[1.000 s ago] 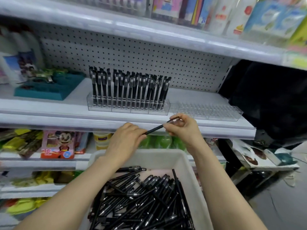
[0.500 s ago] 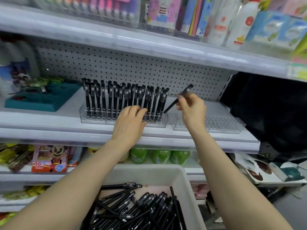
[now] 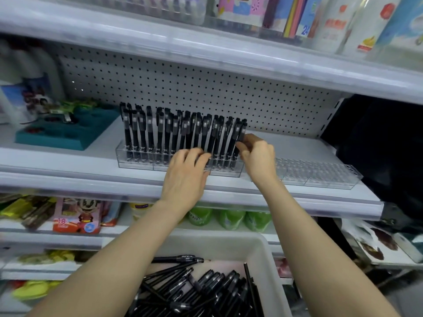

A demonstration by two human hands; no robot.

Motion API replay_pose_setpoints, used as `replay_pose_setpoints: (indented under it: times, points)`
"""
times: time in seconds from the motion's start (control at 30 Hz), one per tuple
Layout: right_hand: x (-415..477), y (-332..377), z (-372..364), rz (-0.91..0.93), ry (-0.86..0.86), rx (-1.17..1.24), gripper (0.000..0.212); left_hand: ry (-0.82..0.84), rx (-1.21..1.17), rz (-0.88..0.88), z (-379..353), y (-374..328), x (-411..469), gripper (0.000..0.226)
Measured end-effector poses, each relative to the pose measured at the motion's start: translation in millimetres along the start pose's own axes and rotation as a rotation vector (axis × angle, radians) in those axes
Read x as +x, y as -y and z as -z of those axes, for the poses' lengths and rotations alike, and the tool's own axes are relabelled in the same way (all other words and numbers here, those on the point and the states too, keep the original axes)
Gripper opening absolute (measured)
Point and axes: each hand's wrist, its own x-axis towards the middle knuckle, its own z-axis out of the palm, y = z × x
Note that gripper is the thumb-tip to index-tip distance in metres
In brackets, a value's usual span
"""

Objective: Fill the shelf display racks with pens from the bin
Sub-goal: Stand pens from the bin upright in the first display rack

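Observation:
A clear plastic rack (image 3: 135,162) on the middle shelf holds several black pens standing upright. My right hand (image 3: 257,155) pinches one black pen (image 3: 239,139) at the rack's right end, the pen nearly upright in its slot. My left hand (image 3: 185,175) rests on the rack's front edge, fingers lightly curled against the lower ends of the pens. A second clear rack (image 3: 320,175) to the right holds no pens. Below, a white bin (image 3: 229,244) contains several loose black pens (image 3: 201,291).
A teal tray (image 3: 68,133) with small toys sits at the shelf's left. Pegboard (image 3: 206,88) backs the shelf, and an upper shelf (image 3: 206,49) overhangs it. Green bottles (image 3: 229,217) and snack packs fill lower shelves. A dark space lies to the right.
My right hand carried the pen from above the bin up to the rack and stood it at the right end. My left hand let go of the pen and moved onto the rack's front.

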Motion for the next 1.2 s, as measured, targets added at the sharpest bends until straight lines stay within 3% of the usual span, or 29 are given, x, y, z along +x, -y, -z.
replay_pose_setpoints:
  times: [0.53,0.63,0.8,0.9,1.0,1.2]
  points:
    - [-19,12,6,-0.125,-0.027,-0.01,0.021,0.068,-0.1,-0.012,21,2,-10,0.051]
    - [-44,16,12,-0.089,-0.087,0.014,0.027,0.059,-0.173,0.026,34,2,-36,0.044]
    - [-121,19,-2,0.002,-0.089,0.087,0.011,0.109,-0.214,0.042,26,12,-104,0.025]
    - [-175,10,-24,0.049,0.015,0.093,0.008,0.162,-0.15,0.08,11,18,-145,0.023]
    - [-213,-12,-50,0.039,0.263,0.063,0.008,0.195,-0.059,0.061,-1,22,-159,0.028]
    - [-220,-32,-63,0.116,0.548,-0.178,0.016,0.175,-0.025,0.061,-9,20,-157,0.025]
